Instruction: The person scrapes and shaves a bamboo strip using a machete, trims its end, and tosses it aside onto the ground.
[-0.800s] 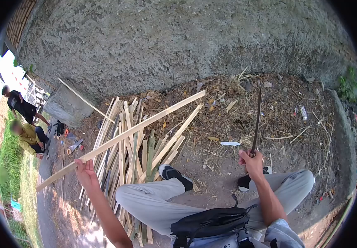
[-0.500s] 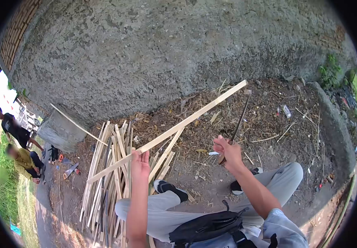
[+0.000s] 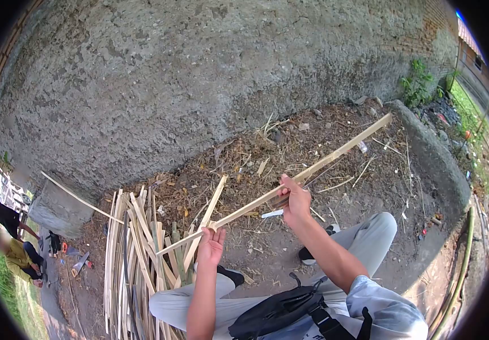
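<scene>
1. From where I stand, the bamboo strip (image 3: 244,212) slants forward-right from the left hand (image 3: 209,249), passing the right hand (image 3: 296,205) midway, above the littered ground (image 3: 267,238)
2. The left fingers pinch it near its rear end; the right fingers curl round a long dark knife (image 3: 320,174) (blurred, so I can't tell whether they grip the strip too)
3. Earlier, the right hand stood apart from the strip; now they meet, the blade close alongside
</scene>
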Tool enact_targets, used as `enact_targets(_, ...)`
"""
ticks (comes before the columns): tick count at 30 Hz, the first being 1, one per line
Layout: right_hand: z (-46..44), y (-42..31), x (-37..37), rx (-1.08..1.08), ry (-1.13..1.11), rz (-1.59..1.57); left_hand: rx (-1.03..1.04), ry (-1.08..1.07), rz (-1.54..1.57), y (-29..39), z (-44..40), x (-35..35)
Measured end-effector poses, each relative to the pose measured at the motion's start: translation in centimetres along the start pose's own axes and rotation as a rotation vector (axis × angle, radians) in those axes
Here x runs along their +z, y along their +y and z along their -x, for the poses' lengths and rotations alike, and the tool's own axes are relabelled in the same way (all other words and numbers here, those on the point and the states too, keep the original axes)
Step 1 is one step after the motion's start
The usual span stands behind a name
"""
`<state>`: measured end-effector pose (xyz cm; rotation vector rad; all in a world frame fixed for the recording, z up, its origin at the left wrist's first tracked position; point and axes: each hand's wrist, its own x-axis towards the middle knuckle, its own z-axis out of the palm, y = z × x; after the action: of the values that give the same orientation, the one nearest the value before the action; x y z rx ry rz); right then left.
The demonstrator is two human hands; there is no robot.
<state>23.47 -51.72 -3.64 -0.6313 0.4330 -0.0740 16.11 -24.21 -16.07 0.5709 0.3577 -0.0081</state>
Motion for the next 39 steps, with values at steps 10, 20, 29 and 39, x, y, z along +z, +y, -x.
enact_targets(10, -0.3, -6.2, 6.3, -0.333, -0.398, 0.419, 0.201, -0.22, -1.056, 3.5, 6.6, 10.4)
enact_targets(20, 6.6, -3.6, 12.7, -0.334, -0.64, 1.113, 0.835, -0.531, -0.845, 12.0, 9.6, 26.5)
enact_targets(29, 8.9, 2.6, 12.3, -0.341, -0.961, 1.282, 0.979, -0.454, -0.729, 16.1, 8.7, 24.7)
enact_targets(39, 7.9, 1.1, 8.8, -0.315, -0.841, 1.45, 1.144, 0.024, -0.3, 18.6, 11.8, 20.1)
